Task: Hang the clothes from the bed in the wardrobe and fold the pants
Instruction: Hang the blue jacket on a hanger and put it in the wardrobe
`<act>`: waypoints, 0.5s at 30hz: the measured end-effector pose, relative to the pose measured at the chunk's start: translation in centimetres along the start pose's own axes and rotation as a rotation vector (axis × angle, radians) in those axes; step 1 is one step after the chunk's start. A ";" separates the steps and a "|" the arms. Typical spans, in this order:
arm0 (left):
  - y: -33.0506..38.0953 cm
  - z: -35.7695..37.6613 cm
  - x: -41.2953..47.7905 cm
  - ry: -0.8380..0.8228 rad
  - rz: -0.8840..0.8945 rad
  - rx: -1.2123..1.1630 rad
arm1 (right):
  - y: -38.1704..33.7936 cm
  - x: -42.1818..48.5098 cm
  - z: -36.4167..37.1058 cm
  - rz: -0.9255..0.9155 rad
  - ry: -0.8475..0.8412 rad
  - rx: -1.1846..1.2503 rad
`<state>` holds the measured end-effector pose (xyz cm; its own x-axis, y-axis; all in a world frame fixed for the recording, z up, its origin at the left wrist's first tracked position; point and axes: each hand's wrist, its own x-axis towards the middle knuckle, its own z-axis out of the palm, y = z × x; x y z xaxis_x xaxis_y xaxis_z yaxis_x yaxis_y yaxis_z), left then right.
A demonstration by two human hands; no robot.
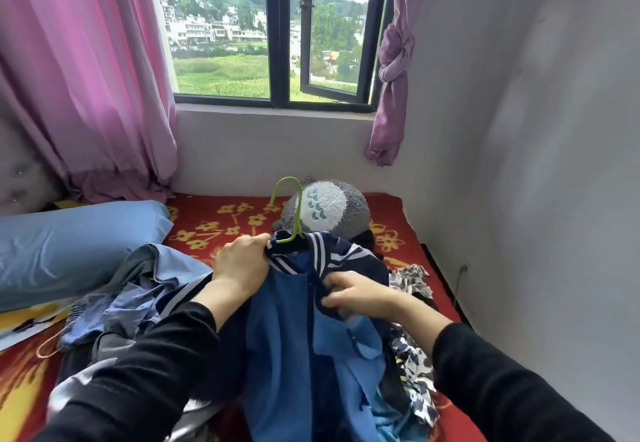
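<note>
We saw the left hand [242,261] clenched round the shoulder of the jacket [287,337], just beside the navy collar with its white stripes, where the arm of the green hanger [288,179] came out of the neck. The right hand [360,294] pinched the dark front edge of the same jacket a little lower; it was somewhat blurred, but the fingers were curled on the cloth. Both hands therefore held this one garment, which hung and lay over the middle of the bed [398,219], on top of the other clothes.

The long axis of the jacket ran from the collar, on the far side, down to the hem close to the person. The collar pointed toward the window [277,32] and the plush toy [332,206]. The hook of the hanger stood up above the collar and leaned away from us, with its open side to the left.

We judged that the task was at an early stage. The hanger seemed to be inside the neck already, but the jacket was not yet carried to the wardrobe, which we could not see. Light blue clothes [145,289] lay on the left near the pillow [76,244], and a patterned garment [412,355] on the right. We could not tell which pieces were the pants; nothing looked folded.
</note>
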<state>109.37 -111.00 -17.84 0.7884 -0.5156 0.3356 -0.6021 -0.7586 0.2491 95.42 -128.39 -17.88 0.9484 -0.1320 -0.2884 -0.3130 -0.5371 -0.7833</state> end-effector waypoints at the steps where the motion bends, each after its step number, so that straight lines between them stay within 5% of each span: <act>1: -0.4 -0.7 0.1 0.038 -0.017 -0.039 | 0.4 0.0 -0.5 -0.007 0.035 -0.016; 4: -1.3 -3.2 0.5 0.197 -0.014 -0.145 | 0.6 0.2 -2.9 -0.094 0.657 -0.200; 6: -1.4 -5.2 0.9 0.272 0.015 -0.198 | -0.2 0.7 -4.6 -0.135 0.901 -0.490; 8: -1.2 -7.0 1.2 0.332 0.028 -0.207 | -1.9 1.3 -6.3 -0.164 0.860 -0.601; 15: -2.9 -14.4 2.0 0.567 0.074 -0.169 | -10.9 0.7 -8.6 -0.443 0.783 -0.307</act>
<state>110.92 -104.09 -4.83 0.5807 -0.2363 0.7791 -0.7015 -0.6309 0.3315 99.90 -129.80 -4.79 0.7774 -0.3250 0.5386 0.0048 -0.8531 -0.5217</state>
